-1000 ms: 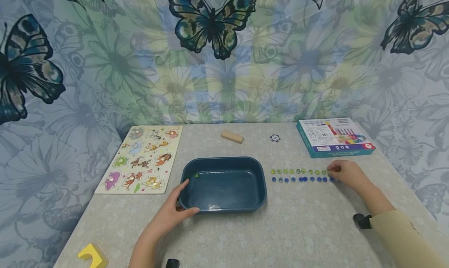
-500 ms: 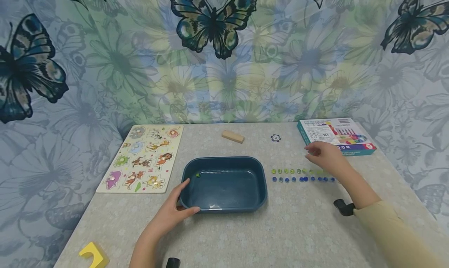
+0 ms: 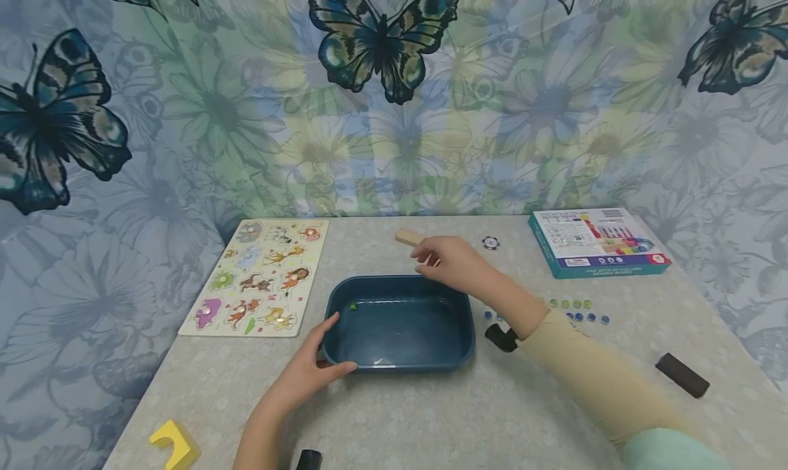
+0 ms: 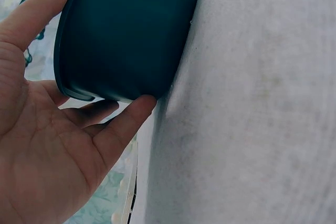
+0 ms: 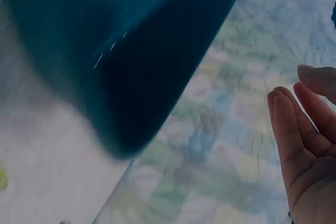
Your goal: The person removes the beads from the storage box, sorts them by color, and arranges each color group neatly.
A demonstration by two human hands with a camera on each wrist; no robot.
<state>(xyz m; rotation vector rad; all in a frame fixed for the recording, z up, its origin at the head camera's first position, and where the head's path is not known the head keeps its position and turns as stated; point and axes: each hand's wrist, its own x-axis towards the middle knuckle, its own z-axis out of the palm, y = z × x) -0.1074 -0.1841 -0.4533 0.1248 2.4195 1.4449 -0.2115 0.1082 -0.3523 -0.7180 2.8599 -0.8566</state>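
Observation:
A dark teal plastic basin (image 3: 397, 369) stands mid-table, with a small green glass bead (image 3: 353, 306) at its back left. My left hand (image 3: 308, 360) grips the basin's left end; in the left wrist view its fingers (image 4: 126, 124) reach along the outer wall. My right hand (image 3: 452, 261) is over the basin's back right rim, fingers bent and tips close together. I cannot tell whether a bead sits between those tips. Right of the basin lie a row of yellow-green beads (image 3: 575, 304) and a row of blue beads (image 3: 591, 317), partly hidden by the right forearm.
An animal puzzle board (image 3: 255, 278) lies at left, a wooden block (image 3: 408, 237) and a patterned round chip (image 3: 490, 243) at the back. A teal-edged box (image 3: 600, 243) is back right. A yellow arch block (image 3: 175, 446) lies front left, a black bar (image 3: 682, 375) at right.
My right hand has left the right end of the bead rows and travelled left to the basin's back rim. My left hand keeps its grip on the basin. The head view has shifted slightly.

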